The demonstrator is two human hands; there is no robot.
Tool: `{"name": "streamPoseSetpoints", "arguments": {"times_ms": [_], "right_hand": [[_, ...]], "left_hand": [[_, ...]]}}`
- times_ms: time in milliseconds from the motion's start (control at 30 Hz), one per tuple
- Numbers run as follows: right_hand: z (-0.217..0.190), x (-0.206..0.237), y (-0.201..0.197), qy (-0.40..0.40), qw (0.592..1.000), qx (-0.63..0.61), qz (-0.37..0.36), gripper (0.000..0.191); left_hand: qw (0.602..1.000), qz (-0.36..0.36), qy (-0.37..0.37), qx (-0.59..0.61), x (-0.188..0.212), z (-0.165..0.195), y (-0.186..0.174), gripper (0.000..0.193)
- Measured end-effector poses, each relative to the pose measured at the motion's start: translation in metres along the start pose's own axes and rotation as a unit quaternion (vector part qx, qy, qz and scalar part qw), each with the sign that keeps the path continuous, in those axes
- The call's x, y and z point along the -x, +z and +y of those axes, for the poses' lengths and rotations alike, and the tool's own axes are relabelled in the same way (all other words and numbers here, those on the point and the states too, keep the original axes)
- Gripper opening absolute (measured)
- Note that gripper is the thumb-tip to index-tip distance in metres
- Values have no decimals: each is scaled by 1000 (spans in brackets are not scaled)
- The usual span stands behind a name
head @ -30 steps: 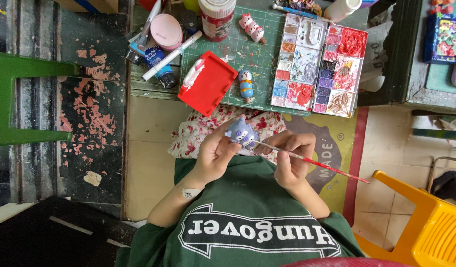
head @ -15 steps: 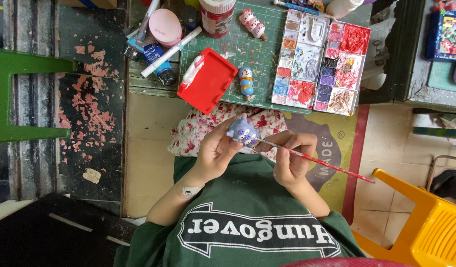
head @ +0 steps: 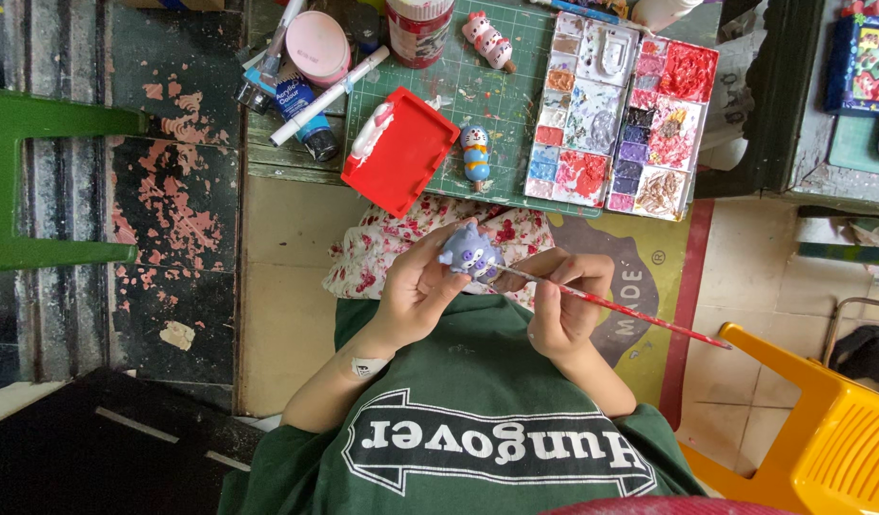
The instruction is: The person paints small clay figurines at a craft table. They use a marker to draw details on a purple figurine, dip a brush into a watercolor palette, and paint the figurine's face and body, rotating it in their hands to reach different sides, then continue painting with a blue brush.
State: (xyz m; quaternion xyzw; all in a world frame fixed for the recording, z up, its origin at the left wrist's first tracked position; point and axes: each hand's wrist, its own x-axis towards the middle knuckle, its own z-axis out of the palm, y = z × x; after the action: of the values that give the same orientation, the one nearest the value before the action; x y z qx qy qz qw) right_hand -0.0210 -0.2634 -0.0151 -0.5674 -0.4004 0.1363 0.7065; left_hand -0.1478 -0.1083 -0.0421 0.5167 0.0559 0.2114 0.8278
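Far left, a green plastic chair (head: 39, 181) stands on flaking dark floor. On the near-left corner of the desk (head: 268, 162): a pink round lid (head: 317, 46), a white marker (head: 329, 95) lying diagonally, and a blue paint tube (head: 301, 110) just beside it. Next right, a red tray (head: 399, 150) sits tilted on the green cutting mat (head: 497, 86), overhanging the desk edge. Two small painted figurines lie on the mat: a pink one (head: 489, 40) near the top, a blue one (head: 475, 153) near the lower edge. Below the desk, over a floral cloth (head: 373, 253) on the lap, the left hand (head: 416, 291) has its grip closed around a small lavender figurine (head: 470, 253), fingers curled behind it. Just right, the right hand (head: 563, 305) pinches a thin red-handled paintbrush (head: 611, 307), tip touching the figurine's lower side, handle slanting down to the right. Above it, a paint palette (head: 621, 114) with many filled wells rests on the mat's right end. Far right, a yellow plastic chair (head: 821, 429) stands at the lower corner.
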Motion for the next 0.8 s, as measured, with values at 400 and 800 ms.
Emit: {"name": "streamPoseSetpoints", "arguments": {"times_ms": [400, 800], "right_hand": [[-1, -1, 0, -3, 1000, 7, 1, 15], [-2, -1, 1, 3, 1000, -15, 24, 14]], "left_hand": [[1000, -7, 1, -4, 0, 2, 0, 55], [1000, -16, 13, 5, -1, 3, -1, 55]]}}
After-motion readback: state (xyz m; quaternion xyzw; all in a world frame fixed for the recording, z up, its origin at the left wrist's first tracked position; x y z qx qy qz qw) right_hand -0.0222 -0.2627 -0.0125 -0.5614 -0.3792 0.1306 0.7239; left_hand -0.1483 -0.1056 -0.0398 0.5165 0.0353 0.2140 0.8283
